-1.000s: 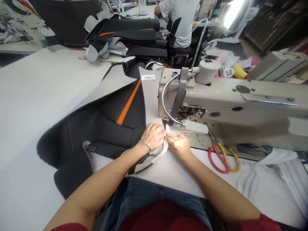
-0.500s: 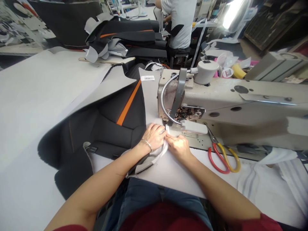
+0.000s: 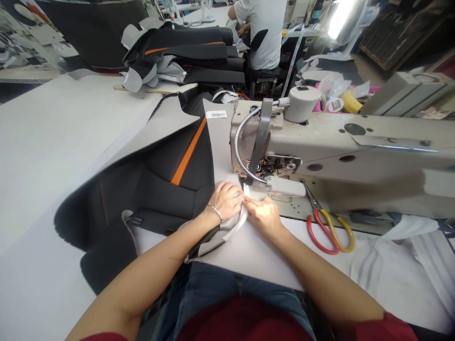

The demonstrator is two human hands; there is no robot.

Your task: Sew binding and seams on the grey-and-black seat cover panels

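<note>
My left hand (image 3: pixel 227 201) lies palm down on the edge of a black sewn cover (image 3: pixel 170 166) with an orange stripe (image 3: pixel 189 152). Its fingers stretch toward the presser foot area of a sewing machine (image 3: pixel 243 142). Close beside it, my right hand (image 3: pixel 262 214) has its thumb and forefinger pressed together on a narrow white strip (image 3: pixel 237 228) along the cover's edge. The strip runs up under the machine's head; my fingers partly hide it. The cover's grey backing (image 3: pixel 213 240) curls toward me below my left wrist.
Scissors with red and yellow handles (image 3: pixel 329 232) lie right of my right hand, tips against the machine bed. White striped fabric (image 3: pixel 384 265) is at the right. Behind, stacked black pieces (image 3: pixel 199 47) lie near a seated person in a white shirt (image 3: pixel 268 33).
The whole view has shifted very slightly. Both hands stay at the same place by the machine's foot, and the cover shows no clear movement.
</note>
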